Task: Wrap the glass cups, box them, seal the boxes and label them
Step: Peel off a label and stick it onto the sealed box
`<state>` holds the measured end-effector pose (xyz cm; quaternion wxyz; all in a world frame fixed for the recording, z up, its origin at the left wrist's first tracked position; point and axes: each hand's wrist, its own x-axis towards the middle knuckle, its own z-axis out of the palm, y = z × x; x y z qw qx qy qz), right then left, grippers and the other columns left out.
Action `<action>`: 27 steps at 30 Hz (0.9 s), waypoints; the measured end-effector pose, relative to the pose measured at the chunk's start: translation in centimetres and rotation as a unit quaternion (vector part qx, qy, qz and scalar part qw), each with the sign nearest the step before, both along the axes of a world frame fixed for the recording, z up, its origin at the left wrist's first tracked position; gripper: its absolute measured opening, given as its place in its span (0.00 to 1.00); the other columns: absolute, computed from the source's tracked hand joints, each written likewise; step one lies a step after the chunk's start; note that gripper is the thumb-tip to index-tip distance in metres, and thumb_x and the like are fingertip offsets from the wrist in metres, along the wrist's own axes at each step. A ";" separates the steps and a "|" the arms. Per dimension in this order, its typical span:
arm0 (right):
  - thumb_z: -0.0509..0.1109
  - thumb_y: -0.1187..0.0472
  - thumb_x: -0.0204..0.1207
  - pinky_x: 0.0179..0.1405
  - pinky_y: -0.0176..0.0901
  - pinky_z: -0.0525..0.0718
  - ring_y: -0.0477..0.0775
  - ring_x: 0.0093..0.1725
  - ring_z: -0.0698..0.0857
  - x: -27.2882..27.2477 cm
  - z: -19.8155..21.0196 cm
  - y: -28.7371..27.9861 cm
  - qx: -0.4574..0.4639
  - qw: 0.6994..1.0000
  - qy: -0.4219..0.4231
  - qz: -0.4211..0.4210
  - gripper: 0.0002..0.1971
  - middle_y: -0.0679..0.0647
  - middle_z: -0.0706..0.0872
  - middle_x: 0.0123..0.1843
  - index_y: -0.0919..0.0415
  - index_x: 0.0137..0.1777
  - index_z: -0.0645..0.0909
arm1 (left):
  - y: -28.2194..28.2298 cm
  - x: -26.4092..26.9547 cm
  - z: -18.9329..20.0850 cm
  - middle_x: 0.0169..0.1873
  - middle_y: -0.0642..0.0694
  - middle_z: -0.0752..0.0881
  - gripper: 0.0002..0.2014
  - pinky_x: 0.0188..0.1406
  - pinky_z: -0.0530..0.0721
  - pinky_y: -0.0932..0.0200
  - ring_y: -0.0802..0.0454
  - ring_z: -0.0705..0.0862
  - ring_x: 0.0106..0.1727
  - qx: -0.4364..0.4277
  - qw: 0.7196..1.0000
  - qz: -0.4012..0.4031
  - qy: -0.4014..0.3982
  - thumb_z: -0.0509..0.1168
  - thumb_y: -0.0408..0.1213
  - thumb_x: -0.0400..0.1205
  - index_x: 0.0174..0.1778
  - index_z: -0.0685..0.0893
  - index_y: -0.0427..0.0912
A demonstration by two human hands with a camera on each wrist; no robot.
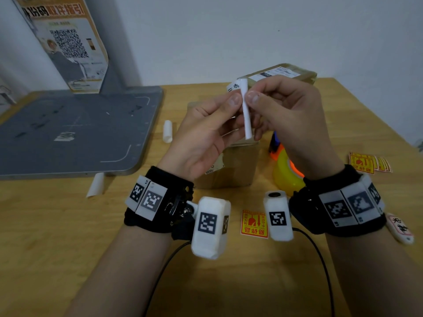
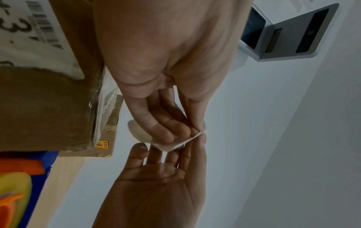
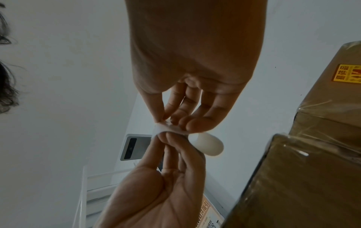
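A curled white shipping label (image 1: 245, 110) is held up between both hands over a sealed brown cardboard box (image 1: 231, 168). My left hand (image 1: 234, 104) pinches the label's left side with thumb and fingers. My right hand (image 1: 253, 99) pinches its right side. In the left wrist view the label (image 2: 175, 143) bends between the two hands' fingertips. The right wrist view shows the label (image 3: 168, 129) with a rolled end sticking out. A second taped box (image 1: 299, 74) with a printed label on top stands behind.
A yellow and orange tape dispenser (image 1: 286, 172) lies right of the near box. Red and yellow fragile stickers (image 1: 254, 223) lie near my wrists, and more stickers (image 1: 366, 163) at the right. A grey scale platform (image 1: 75, 131) fills the left. Two curled backing papers (image 1: 167, 131) lie beside it.
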<state>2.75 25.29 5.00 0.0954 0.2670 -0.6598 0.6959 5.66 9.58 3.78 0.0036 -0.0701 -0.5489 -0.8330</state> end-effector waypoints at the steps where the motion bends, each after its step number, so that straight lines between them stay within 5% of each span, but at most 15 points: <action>1: 0.74 0.67 0.82 0.24 0.46 0.84 0.63 0.30 0.84 0.0 0.0 0.0 0.002 1.000 -0.001 0.000 0.04 0.65 0.91 0.35 0.70 0.50 0.85 | 0.0 0.0 0.0 0.52 0.32 0.83 0.16 0.63 0.87 0.41 0.36 0.81 0.58 -0.001 1.000 0.003 0.000 0.63 0.35 0.90 0.69 0.84 0.29; 6: 0.73 0.69 0.83 0.23 0.46 0.85 0.60 0.30 0.84 0.0 0.0 0.0 0.007 1.000 0.001 -0.002 0.02 0.55 0.91 0.32 0.68 0.49 0.86 | 0.1 -0.2 -0.2 0.39 0.42 0.86 0.12 0.68 0.77 0.33 0.35 0.78 0.56 -0.004 1.000 0.018 0.007 0.64 0.35 0.89 0.62 0.87 0.32; 8: 0.74 0.68 0.82 0.23 0.47 0.85 0.63 0.31 0.85 0.1 0.0 0.0 0.008 1.000 0.003 -0.004 0.02 0.60 0.91 0.33 0.65 0.48 0.87 | 0.3 -0.1 -0.2 0.40 0.35 0.83 0.11 0.62 0.77 0.34 0.35 0.77 0.54 -0.011 0.999 0.022 0.023 0.64 0.35 0.89 0.59 0.88 0.32; 10: 0.76 0.66 0.81 0.23 0.49 0.86 0.64 0.31 0.86 0.1 0.1 0.0 0.008 1.000 0.006 -0.008 0.03 0.64 0.90 0.34 0.66 0.47 0.87 | 0.6 0.1 0.0 0.45 0.32 0.81 0.12 0.52 0.81 0.42 0.37 0.78 0.50 -0.031 0.998 0.044 0.041 0.67 0.35 0.86 0.60 0.89 0.31; 13: 0.79 0.64 0.79 0.23 0.51 0.87 0.56 0.29 0.86 -0.1 -0.1 0.0 0.018 0.999 0.013 -0.024 0.05 0.58 0.88 0.31 0.64 0.46 0.86 | 0.7 0.3 0.3 0.37 0.40 0.85 0.11 0.37 0.78 0.59 0.51 0.80 0.39 -0.093 0.988 0.101 0.074 0.72 0.37 0.82 0.57 0.92 0.36; 16: 0.81 0.64 0.78 0.23 0.54 0.87 0.55 0.29 0.86 -0.2 -0.2 0.0 0.026 0.999 0.018 -0.038 0.06 0.59 0.88 0.31 0.62 0.44 0.86 | 0.7 0.3 0.2 0.32 0.48 0.87 0.06 0.35 0.80 0.65 0.59 0.82 0.35 -0.160 0.967 0.154 0.126 0.71 0.34 0.85 0.52 0.93 0.39; 19: 0.80 0.64 0.78 0.23 0.55 0.87 0.56 0.29 0.87 -0.2 -0.2 0.1 0.029 0.999 0.023 -0.040 0.06 0.62 0.89 0.33 0.65 0.46 0.86 | 0.7 0.3 0.2 0.35 0.45 0.89 0.06 0.35 0.82 0.59 0.53 0.85 0.39 -0.161 0.967 0.155 0.123 0.72 0.35 0.85 0.52 0.93 0.37; 24: 0.82 0.62 0.77 0.23 0.51 0.87 0.50 0.28 0.87 0.0 -0.1 0.3 0.045 0.998 0.037 -0.035 0.06 0.51 0.90 0.31 0.63 0.46 0.87 | 0.7 0.6 0.3 0.39 0.39 0.89 0.06 0.39 0.86 0.50 0.43 0.88 0.42 -0.129 0.980 0.110 0.101 0.66 0.33 0.88 0.52 0.88 0.36; 27: 0.82 0.63 0.76 0.21 0.50 0.83 0.49 0.26 0.85 -0.1 -0.1 0.4 0.062 0.996 0.050 -0.040 0.06 0.59 0.89 0.33 0.63 0.46 0.88 | 0.6 0.9 0.5 0.45 0.35 0.89 0.09 0.37 0.86 0.52 0.41 0.89 0.43 -0.120 0.982 0.094 0.110 0.61 0.34 0.91 0.49 0.85 0.41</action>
